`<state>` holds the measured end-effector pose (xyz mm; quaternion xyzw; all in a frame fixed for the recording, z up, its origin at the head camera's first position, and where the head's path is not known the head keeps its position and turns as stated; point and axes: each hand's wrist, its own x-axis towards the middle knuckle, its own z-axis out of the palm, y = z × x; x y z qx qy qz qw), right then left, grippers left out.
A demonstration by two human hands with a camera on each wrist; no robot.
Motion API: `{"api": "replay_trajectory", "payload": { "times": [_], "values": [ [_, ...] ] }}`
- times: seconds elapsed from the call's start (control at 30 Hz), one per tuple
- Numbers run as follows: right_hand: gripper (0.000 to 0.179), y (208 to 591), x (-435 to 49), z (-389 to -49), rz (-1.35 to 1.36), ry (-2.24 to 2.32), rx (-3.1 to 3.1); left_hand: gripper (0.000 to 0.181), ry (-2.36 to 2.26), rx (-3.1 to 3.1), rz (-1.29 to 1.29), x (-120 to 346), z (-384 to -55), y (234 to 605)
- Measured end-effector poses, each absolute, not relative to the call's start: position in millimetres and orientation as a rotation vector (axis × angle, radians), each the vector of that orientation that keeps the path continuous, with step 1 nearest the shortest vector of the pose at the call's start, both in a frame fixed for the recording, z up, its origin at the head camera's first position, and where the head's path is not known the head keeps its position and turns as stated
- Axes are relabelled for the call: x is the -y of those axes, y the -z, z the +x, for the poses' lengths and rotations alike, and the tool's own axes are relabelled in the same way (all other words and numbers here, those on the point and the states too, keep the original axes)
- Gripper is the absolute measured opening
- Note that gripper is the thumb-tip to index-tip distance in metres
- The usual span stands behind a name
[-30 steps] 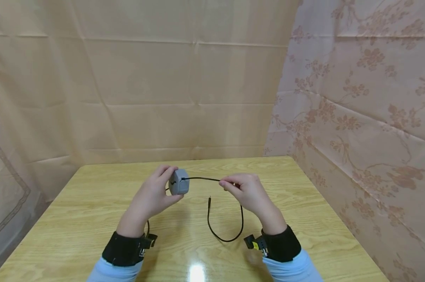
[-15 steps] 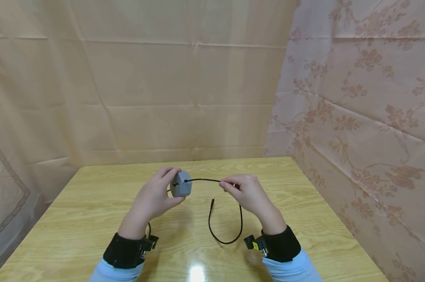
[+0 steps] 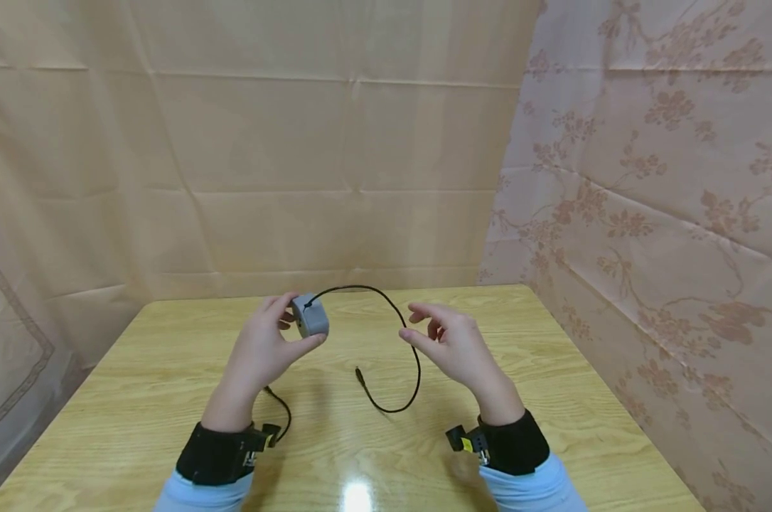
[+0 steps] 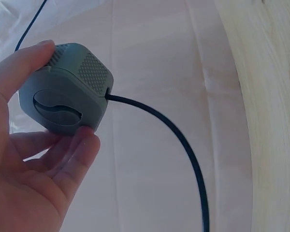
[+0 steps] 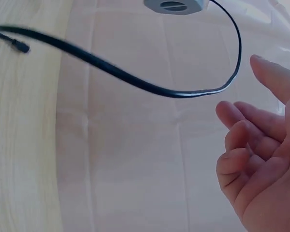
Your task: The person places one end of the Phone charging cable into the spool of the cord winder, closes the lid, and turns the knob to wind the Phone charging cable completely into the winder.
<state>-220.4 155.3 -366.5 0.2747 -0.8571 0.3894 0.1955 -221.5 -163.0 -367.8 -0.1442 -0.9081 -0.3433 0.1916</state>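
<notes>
My left hand (image 3: 258, 352) holds a small grey hexagonal cable winder (image 3: 313, 318) between thumb and fingers, raised above the table. Its face has an S-shaped slot, and its sides are textured, as the left wrist view shows on the winder (image 4: 63, 99). A black cable (image 3: 360, 287) leaves one side, arcs to the right and loops back to a small plug (image 3: 360, 375). Another stretch of cable (image 3: 288, 412) hangs beside my left wrist. My right hand (image 3: 450, 348) has thumb and forefinger spread apart beside the arc, pinching nothing; its other fingers are bent.
Below both hands lies the light wooden table (image 3: 520, 462). A beige cloth (image 3: 264, 178) hangs behind it and a flowered cloth (image 3: 680, 213) stands along the right side.
My right thumb and forefinger have let go of the cable, which has sprung up into a wide arc. My left hand has moved slightly left and tilted the winder; the plug end has shifted left.
</notes>
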Motion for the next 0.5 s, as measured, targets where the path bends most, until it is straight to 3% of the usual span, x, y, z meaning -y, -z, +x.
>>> {"api": "replay_trajectory", "payload": {
  "times": [0.5],
  "values": [
    [0.062,387,-140,-233,0.803,-1.411,2.488,0.079,1.418,2.494,-0.328,175,-228,371]
  ]
}}
